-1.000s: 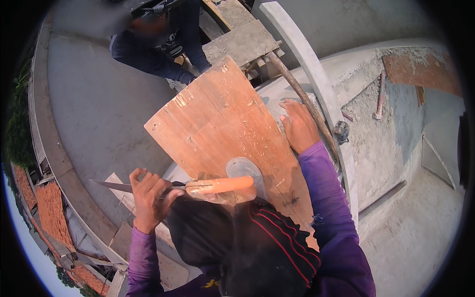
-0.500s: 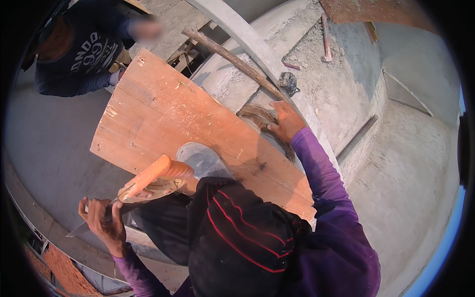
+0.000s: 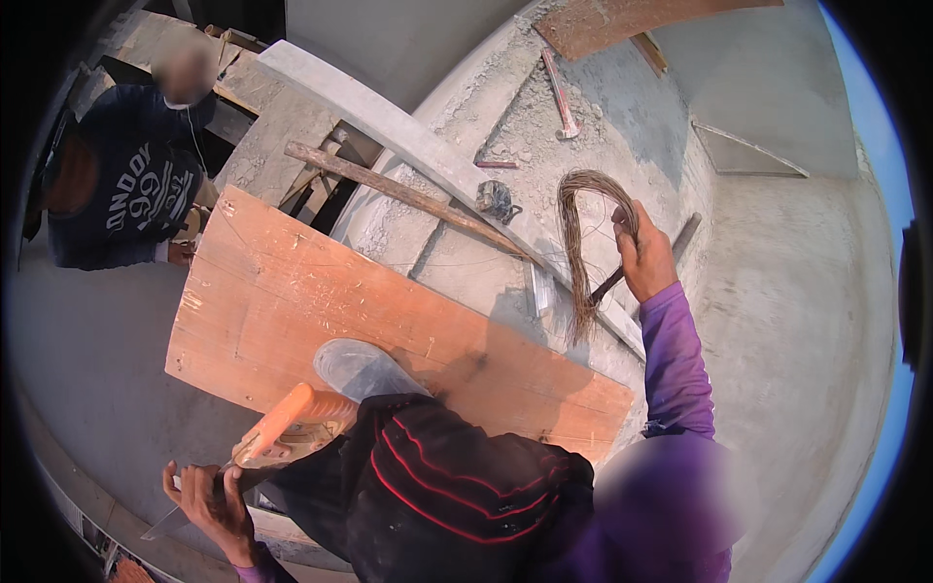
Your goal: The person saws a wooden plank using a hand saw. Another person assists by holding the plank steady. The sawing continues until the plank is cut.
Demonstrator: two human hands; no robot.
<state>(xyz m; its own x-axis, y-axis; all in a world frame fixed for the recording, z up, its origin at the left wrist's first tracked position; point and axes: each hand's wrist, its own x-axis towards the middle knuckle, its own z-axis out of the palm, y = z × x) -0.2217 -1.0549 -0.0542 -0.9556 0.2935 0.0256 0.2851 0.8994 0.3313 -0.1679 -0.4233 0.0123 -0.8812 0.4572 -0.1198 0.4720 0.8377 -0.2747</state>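
Note:
In my right hand (image 3: 646, 255), raised over the rubble-strewn ledge, is a looped bundle of thin brown wire (image 3: 571, 243), its loose ends hanging down. My left hand (image 3: 209, 505) holds a handsaw by its blade, low on the left. The saw's orange handle (image 3: 292, 418) points up toward the board. A wide reddish-brown wooden board (image 3: 282, 291) slopes across the middle, and my grey-shod foot (image 3: 360, 369) rests on it.
A round wooden pole (image 3: 389, 191) and a long pale beam (image 3: 360, 102) lie past the board. Beside the beam sits a small dark lump (image 3: 496, 199). A red hammer-like tool (image 3: 560, 97) lies on the rubble. Another person (image 3: 136, 194) is at the board's far left end.
My right hand has picked the wire bundle up from beside the board and lifted it to the right. The left hand still holds the saw. The view has shifted.

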